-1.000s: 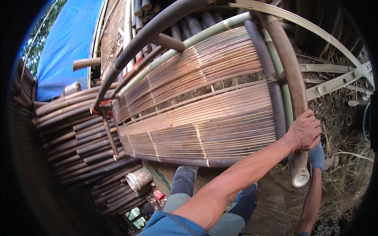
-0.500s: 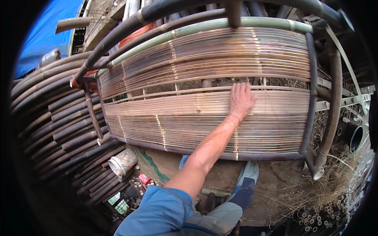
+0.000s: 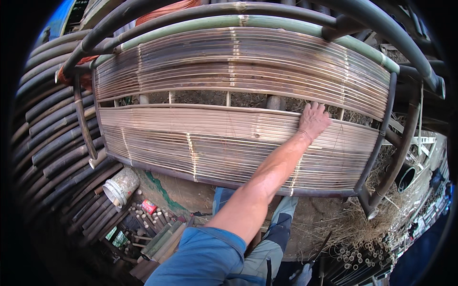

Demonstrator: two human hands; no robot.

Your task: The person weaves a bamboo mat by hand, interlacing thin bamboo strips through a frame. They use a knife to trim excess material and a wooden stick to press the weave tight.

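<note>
A bamboo bench (image 3: 296,21) lies across the view, its seat made of thin slats running lengthwise. An open gap splits the slats into a far group (image 3: 186,57) and a near group (image 3: 181,119). My bare left hand (image 3: 315,120) reaches to the right part of this gap. Its fingers curl over the far edge of the paler near slats. Low in the view, close to my leg, my right hand (image 3: 302,276) wears a grey glove. It appears closed on a long, thin, dark knife-like tool (image 3: 323,247), partly lost in shadow.
Dark bamboo poles (image 3: 62,124) are stacked at the left. A stained white bucket (image 3: 122,186) lies tilted near a red can (image 3: 149,206) and short offcuts. At the lower right are straw-like shavings (image 3: 377,209) and cut tube ends (image 3: 358,255). Curved bamboo rails (image 3: 400,148) frame the bench.
My left hand has slid right along the slat edge, and its fingers are more curled. The view has shifted and turned. My gloved right hand with the dark tool now shows at the bottom.
</note>
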